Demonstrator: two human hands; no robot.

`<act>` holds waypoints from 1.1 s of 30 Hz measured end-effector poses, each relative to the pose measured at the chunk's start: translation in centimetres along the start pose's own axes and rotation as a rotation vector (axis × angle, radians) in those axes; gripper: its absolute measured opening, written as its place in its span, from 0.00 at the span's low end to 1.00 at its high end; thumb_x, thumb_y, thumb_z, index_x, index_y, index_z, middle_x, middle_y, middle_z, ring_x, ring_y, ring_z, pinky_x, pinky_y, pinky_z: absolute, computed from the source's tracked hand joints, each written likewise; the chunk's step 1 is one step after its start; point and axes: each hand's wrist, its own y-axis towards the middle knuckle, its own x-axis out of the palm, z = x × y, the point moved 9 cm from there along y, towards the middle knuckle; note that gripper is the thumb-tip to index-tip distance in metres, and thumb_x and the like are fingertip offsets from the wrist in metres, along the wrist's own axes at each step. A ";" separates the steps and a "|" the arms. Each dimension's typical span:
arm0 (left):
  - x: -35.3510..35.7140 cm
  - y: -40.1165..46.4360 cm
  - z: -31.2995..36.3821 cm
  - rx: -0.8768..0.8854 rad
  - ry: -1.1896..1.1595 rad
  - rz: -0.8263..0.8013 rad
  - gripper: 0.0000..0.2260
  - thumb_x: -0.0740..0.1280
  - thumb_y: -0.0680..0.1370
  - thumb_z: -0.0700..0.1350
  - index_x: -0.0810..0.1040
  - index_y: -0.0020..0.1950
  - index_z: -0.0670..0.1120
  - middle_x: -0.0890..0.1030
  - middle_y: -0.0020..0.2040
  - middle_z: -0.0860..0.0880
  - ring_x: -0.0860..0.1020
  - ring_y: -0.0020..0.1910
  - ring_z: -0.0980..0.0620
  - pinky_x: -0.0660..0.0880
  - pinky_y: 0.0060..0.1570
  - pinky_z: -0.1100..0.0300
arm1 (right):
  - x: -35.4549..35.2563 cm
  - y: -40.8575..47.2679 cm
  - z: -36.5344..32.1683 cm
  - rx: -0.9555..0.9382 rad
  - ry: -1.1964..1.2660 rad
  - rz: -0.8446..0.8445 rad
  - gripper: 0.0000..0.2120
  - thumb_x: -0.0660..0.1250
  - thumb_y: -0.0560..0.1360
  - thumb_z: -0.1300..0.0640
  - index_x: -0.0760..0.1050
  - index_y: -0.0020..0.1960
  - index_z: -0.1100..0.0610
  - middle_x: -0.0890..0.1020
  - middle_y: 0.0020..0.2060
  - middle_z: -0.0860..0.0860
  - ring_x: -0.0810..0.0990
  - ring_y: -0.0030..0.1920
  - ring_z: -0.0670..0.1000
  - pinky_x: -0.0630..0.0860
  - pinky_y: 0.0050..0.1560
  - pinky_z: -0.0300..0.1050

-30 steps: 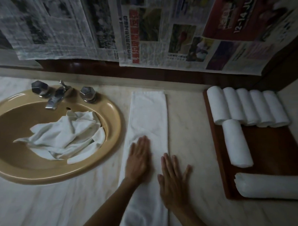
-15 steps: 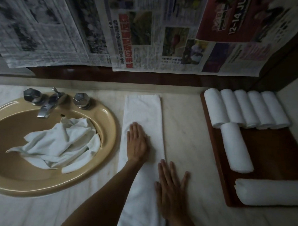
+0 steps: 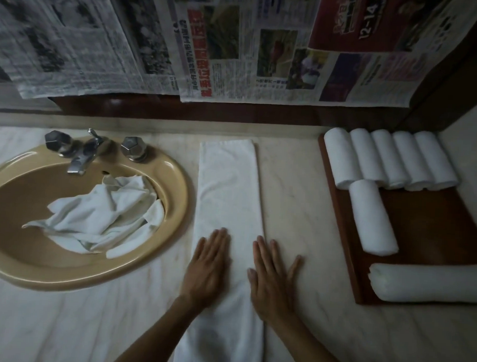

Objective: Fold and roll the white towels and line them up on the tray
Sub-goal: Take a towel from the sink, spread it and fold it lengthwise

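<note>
Hands lie flat on a long folded white towel (image 3: 230, 197) on the marble tabletop (image 3: 299, 211). Left hand (image 3: 207, 267) presses its left part and right hand (image 3: 273, 275) its right edge; each grip is open, fingers straight. On the wooden tray (image 3: 432, 233) at right lie seven rolled towels (image 3: 388, 158). Crumpled towels (image 3: 105, 210) lie in the sink (image 3: 177, 189).

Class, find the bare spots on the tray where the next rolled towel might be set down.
The tray has bare wood right of the lone upright roll, between the back row of five rolls and the crosswise roll. Its left edge and back are crowded.
</note>
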 end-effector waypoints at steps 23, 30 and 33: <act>0.8 1.7 -1.0 -0.128 0.013 -0.080 0.25 0.45 0.84 0.50 0.58 0.80 0.43 0.54 0.80 0.46 0.51 0.80 0.48 0.43 0.77 0.50 | -0.3 2.6 0.2 0.070 -0.036 0.020 0.29 0.51 0.81 0.45 0.60 0.79 0.55 0.58 0.79 0.49 0.55 0.79 0.54 0.44 0.69 0.80; -0.6 9.7 -2.2 -0.204 0.136 -0.147 0.26 0.48 0.85 0.49 0.47 0.81 0.42 0.47 0.81 0.44 0.44 0.80 0.47 0.41 0.76 0.46 | -0.1 11.1 2.4 0.051 -0.087 -0.098 0.30 0.48 0.81 0.43 0.58 0.80 0.53 0.55 0.80 0.47 0.51 0.80 0.54 0.39 0.68 0.80; -2.6 8.5 0.7 -0.141 0.007 0.026 0.22 0.57 0.84 0.43 0.62 0.77 0.39 0.61 0.78 0.41 0.59 0.78 0.43 0.53 0.76 0.48 | -2.7 9.8 1.5 0.050 0.112 0.004 0.27 0.61 0.78 0.54 0.65 0.77 0.57 0.63 0.78 0.53 0.60 0.78 0.58 0.54 0.70 0.77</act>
